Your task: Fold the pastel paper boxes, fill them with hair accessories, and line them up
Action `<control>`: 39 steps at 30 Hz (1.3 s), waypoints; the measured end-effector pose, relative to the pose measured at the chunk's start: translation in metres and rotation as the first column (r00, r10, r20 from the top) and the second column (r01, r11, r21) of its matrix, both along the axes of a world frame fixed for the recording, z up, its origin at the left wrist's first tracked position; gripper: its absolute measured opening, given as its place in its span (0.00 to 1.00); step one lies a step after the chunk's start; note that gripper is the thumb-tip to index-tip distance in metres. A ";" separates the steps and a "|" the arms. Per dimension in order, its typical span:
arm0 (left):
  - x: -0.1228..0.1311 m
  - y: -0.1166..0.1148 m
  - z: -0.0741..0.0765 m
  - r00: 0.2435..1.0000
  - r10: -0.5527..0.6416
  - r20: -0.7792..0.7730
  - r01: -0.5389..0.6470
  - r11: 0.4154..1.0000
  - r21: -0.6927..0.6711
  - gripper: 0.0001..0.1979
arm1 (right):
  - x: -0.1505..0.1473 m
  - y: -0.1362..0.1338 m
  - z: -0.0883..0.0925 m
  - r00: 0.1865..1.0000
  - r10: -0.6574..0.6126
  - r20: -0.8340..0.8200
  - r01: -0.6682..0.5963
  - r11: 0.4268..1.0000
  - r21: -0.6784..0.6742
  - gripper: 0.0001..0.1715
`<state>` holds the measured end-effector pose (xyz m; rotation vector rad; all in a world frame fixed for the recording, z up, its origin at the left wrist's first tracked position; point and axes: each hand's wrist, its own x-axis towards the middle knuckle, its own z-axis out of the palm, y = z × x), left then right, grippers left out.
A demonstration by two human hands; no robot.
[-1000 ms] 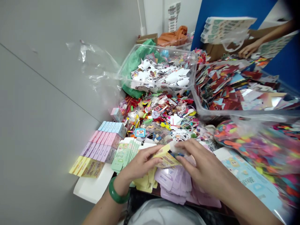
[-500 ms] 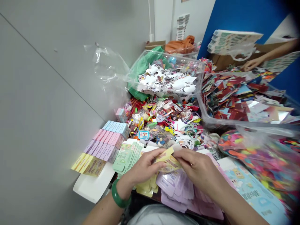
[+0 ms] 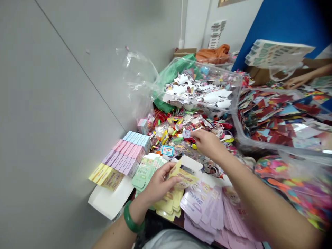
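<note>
My left hand [image 3: 162, 185] is closed around a small yellow carton [image 3: 184, 174], its white flap standing up and its top open. My right hand [image 3: 209, 143] reaches over the pile of small trinkets [image 3: 181, 121], fingertips pinched together. Right beside those fingertips lies a round pale disc [image 3: 186, 133]; whether they grip it or another piece I cannot tell. Flat yellow cartons [image 3: 168, 204] lie under my left hand, with purple ones [image 3: 199, 200] and pink ones [image 3: 233, 207] to their right. Green flat cartons [image 3: 144, 171] are fanned out on the left.
Rows of filled boxes [image 3: 121, 152] stand by the grey wall at left. Behind the pile, a clear bin [image 3: 234, 100] holds white cutouts; another bin [image 3: 241, 136] holds cards. A bag of colourful pieces [image 3: 293, 176] lies right. Another person's hand [image 3: 295, 81] is at far right.
My right hand has left the yellow carton and moved forward to the trinket pile. The carton now stands open in my left hand. The view has shifted left.
</note>
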<state>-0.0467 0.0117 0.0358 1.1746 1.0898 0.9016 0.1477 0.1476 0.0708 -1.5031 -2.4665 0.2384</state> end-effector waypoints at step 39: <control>0.046 0.002 -0.008 0.978 0.026 0.205 -0.012 0.998 -0.067 0.19 | 0.061 -0.115 0.019 0.796 0.006 -0.605 0.073 0.992 0.106 0.07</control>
